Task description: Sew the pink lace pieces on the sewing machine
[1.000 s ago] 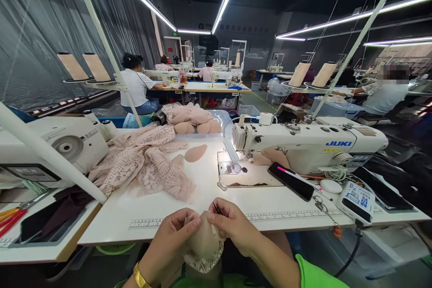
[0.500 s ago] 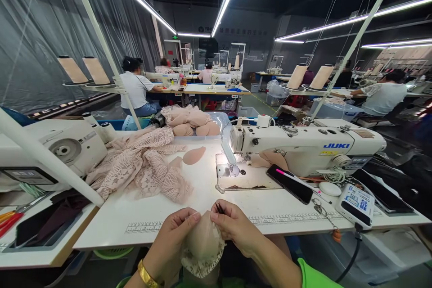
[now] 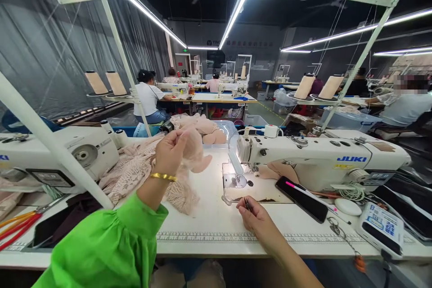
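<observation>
My left hand (image 3: 171, 147) is raised over the far left of the table, its fingers closed on a beige bra cup (image 3: 193, 145) that looks sheer and a little blurred. Behind and below the cup lie a pile of pink lace fabric (image 3: 130, 173) and a flat beige cup-shaped piece (image 3: 204, 164). Close to the front of the sewing machine (image 3: 303, 155), my right hand (image 3: 256, 218) rests just above the white table. Its fingers pinch a small dark pointed tool (image 3: 248, 204), mostly hidden by the hand.
A clear plastic bin (image 3: 229, 131) with beige cups stands at the back. Right of my right hand lie a black phone (image 3: 302, 200), a pink-tipped pen (image 3: 312, 193) and a white power bank (image 3: 383, 227). Orange-handled scissors (image 3: 20, 225) lie at left. A printed ruler (image 3: 216, 237) runs along the front edge.
My left hand has carried the bra cup up and away from the front edge towards the bin. My right hand has let go of the cup and moved right, keeping the dark tool.
</observation>
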Demonstrator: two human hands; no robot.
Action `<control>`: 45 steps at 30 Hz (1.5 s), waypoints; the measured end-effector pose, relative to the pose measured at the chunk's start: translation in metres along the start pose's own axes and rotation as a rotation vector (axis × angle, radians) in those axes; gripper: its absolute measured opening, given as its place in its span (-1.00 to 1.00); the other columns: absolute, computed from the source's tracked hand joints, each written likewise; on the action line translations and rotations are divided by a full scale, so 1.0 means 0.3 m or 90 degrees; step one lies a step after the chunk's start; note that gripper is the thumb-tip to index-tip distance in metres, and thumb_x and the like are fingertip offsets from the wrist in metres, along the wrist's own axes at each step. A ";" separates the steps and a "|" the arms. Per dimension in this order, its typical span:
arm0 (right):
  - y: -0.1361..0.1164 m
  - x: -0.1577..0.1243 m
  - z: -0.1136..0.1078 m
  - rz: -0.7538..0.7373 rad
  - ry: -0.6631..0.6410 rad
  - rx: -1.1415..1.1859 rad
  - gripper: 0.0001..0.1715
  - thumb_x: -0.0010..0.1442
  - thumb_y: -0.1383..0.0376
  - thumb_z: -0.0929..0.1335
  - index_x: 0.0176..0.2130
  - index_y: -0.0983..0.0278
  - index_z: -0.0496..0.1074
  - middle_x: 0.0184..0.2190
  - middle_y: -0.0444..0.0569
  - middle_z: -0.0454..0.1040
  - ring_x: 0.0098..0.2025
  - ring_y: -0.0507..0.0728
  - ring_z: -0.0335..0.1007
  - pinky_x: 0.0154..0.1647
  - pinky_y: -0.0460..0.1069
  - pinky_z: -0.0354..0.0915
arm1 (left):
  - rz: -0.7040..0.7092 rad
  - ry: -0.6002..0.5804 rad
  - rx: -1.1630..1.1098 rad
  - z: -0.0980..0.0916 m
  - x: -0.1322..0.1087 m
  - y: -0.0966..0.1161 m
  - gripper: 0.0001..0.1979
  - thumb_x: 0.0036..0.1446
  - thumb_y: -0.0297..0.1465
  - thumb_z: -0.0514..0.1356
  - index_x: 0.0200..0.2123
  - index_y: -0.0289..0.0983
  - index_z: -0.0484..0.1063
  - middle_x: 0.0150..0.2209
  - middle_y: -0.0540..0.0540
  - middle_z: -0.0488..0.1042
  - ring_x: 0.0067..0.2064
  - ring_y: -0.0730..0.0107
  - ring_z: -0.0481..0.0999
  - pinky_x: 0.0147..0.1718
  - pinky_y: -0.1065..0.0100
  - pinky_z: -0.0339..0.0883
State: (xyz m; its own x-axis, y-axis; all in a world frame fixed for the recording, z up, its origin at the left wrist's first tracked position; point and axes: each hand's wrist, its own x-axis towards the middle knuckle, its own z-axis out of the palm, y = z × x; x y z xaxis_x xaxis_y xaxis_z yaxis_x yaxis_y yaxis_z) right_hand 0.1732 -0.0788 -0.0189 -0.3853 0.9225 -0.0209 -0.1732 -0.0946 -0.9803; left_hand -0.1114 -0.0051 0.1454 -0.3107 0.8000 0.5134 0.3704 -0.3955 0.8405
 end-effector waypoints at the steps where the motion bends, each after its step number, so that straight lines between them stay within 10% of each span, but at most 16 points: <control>1: 0.001 -0.003 0.004 0.000 0.003 -0.007 -0.40 0.24 -0.22 0.46 -0.21 0.22 0.33 -0.49 -0.32 0.03 -0.53 -0.05 -0.23 -0.51 -0.08 -0.19 | 0.024 -0.024 0.020 0.016 0.022 0.002 -0.42 0.20 0.12 0.23 -0.06 -0.27 0.60 -0.08 -0.16 0.64 -0.03 0.16 0.55 -0.07 0.29 0.42; 8: 0.003 -0.036 -0.071 -0.084 0.063 -0.256 -0.49 0.36 -0.20 0.34 -0.17 0.18 0.41 -0.43 -0.18 0.25 -0.45 0.06 0.09 -0.41 -0.02 0.09 | 0.052 -0.276 0.230 -0.075 -0.120 -0.075 -0.65 0.19 -0.07 0.27 -0.17 -0.20 0.65 -0.09 -0.17 0.68 -0.07 0.08 0.61 -0.08 0.19 0.42; 15: 0.016 -0.044 -0.264 -0.315 0.238 -0.771 -0.50 0.41 -0.05 0.31 0.14 0.20 0.49 -0.07 0.19 0.56 -0.05 0.39 0.45 -0.04 0.24 0.35 | -0.019 -0.270 0.384 -0.200 -0.386 -0.252 -0.82 0.10 -0.23 0.28 -0.43 -0.22 0.54 -0.36 -0.16 0.57 -0.27 0.03 0.53 -0.23 0.13 0.35; 22: -0.147 -0.064 -0.004 -0.451 0.007 -0.664 -0.71 0.49 0.30 0.29 0.15 0.16 0.45 -0.05 0.10 0.54 -0.03 0.24 0.48 -0.04 0.14 0.47 | -0.031 -0.278 0.245 -0.186 -0.395 -0.206 -0.69 0.30 -0.11 0.19 -0.22 -0.12 0.67 -0.17 -0.11 0.68 -0.06 0.09 0.61 -0.01 0.22 0.41; 29: -0.243 0.010 0.192 -0.571 -0.048 -0.635 -0.51 0.45 0.23 0.39 0.29 0.17 0.33 0.12 0.17 0.47 0.12 0.30 0.39 0.12 0.22 0.39 | -0.208 -0.372 -0.020 -0.133 -0.408 -0.052 -0.57 0.14 0.05 0.34 -0.28 -0.20 0.70 -0.30 -0.11 0.63 -0.23 0.16 0.50 -0.23 0.31 0.36; 35: -0.225 0.035 0.234 -0.468 -0.101 -0.580 -0.84 0.44 0.33 0.36 0.01 0.21 0.49 -0.25 -0.03 0.51 -0.18 0.16 0.41 -0.13 0.03 0.33 | -0.300 -0.435 -0.156 -0.071 -0.427 -0.058 -0.49 0.04 0.10 0.41 -0.34 -0.28 0.68 -0.42 -0.07 0.56 -0.36 0.34 0.37 -0.32 0.37 0.26; 41: -0.240 0.000 0.216 -0.514 -0.046 -0.520 -0.83 0.41 0.44 0.29 -0.17 0.22 0.44 -0.17 0.01 0.45 -0.10 0.17 0.34 -0.10 0.05 0.29 | -0.311 -0.438 -0.088 -0.027 -0.413 -0.133 -0.44 0.01 0.15 0.36 -0.40 -0.28 0.62 -0.52 -0.01 0.43 -0.44 0.36 0.30 -0.38 0.36 0.23; 45: -0.252 -0.027 0.208 -0.498 -0.011 -0.505 -0.87 0.46 0.39 0.24 -0.13 0.20 0.35 -0.17 0.00 0.44 -0.08 0.19 0.31 -0.03 0.11 0.27 | -0.250 -0.332 -0.039 -0.031 -0.402 -0.155 -0.41 0.04 0.15 0.34 -0.10 -0.22 0.63 -0.06 -0.22 0.61 0.01 0.00 0.49 -0.05 0.19 0.37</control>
State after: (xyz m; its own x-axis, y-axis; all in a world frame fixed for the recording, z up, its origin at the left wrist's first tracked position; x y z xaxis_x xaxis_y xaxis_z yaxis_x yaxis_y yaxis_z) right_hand 0.1330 -0.1023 0.0676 -0.4366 0.6171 0.6546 0.2523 0.7825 -0.5693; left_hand -0.0992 -0.0875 0.0460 0.0584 0.9979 0.0277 0.2600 -0.0420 0.9647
